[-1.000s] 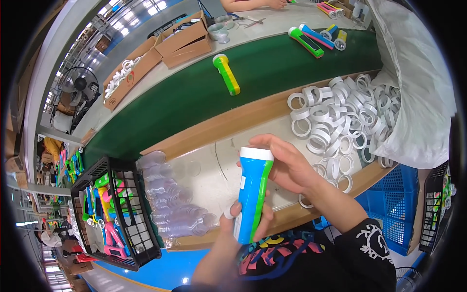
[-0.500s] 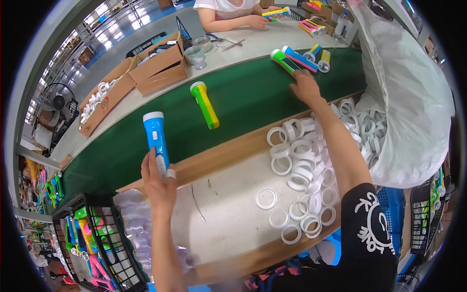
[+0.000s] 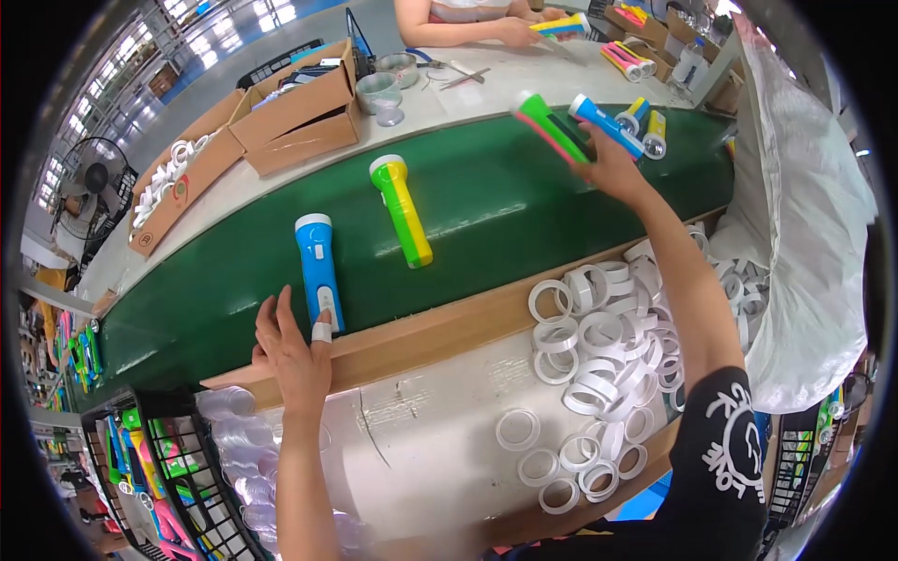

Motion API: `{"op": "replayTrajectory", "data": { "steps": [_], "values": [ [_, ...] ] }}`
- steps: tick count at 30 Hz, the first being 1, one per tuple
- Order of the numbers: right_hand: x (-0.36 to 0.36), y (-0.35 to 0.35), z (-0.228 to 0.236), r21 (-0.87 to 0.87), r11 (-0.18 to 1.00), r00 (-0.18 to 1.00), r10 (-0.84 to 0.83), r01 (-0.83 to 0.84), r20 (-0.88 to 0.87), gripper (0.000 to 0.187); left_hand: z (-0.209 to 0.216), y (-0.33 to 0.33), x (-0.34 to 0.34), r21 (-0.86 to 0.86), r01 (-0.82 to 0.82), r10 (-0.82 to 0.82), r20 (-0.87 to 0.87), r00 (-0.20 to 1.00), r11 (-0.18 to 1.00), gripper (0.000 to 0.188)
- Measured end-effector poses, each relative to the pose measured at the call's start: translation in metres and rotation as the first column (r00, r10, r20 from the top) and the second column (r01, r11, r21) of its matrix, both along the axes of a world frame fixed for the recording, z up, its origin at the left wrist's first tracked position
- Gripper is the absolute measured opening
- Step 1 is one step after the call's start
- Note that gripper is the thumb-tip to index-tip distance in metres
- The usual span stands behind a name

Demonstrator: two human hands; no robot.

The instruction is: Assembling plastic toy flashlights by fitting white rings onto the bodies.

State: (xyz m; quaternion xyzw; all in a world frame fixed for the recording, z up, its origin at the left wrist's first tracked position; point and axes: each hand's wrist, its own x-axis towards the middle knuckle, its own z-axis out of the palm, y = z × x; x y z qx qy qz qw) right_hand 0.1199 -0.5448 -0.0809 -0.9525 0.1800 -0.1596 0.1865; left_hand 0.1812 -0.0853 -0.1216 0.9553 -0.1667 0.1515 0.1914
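The left hand is released, fingers spread, thumb perhaps touching the blue flashlight, while the right hand grasps a motion-blurred green-and-pink flashlight.

Left hand palm down, fingers spread, white wrap on thumb, forearm straight ahead. Right arm extended farther, angled inward; right hand curled in a grip.

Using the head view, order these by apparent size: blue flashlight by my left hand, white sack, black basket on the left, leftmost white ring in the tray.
Largest to smallest:
white sack
black basket
blue flashlight
white ring
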Motion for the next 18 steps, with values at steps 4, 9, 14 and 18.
{"op": "replayTrajectory", "data": {
  "steps": [4,9,14,18],
  "values": [
    [-0.046,0.097,0.048,0.533,0.782,0.946,0.243,-0.322,0.215,0.069,0.007,0.008,-0.004,-0.071,0.029,-0.030,-0.002,1.000,0.997,0.060],
    [-0.115,0.208,0.067,0.695,0.586,0.908,0.301,-0.417,0.292,0.077,0.010,0.027,-0.014,-0.353,0.242,-0.222,0.097,0.970,0.904,0.059],
    [-0.161,0.294,0.066,0.288,0.885,0.908,0.271,-0.366,0.320,0.078,0.051,-0.002,-0.120,-0.903,0.185,-0.722,-0.173,0.670,0.389,0.059],
    [-0.184,0.336,0.053,0.117,0.871,0.853,0.427,-0.477,0.302,0.075,0.073,-0.008,-0.179,-0.957,-0.112,-0.721,-0.275,0.636,0.266,0.047]
  ]
}}
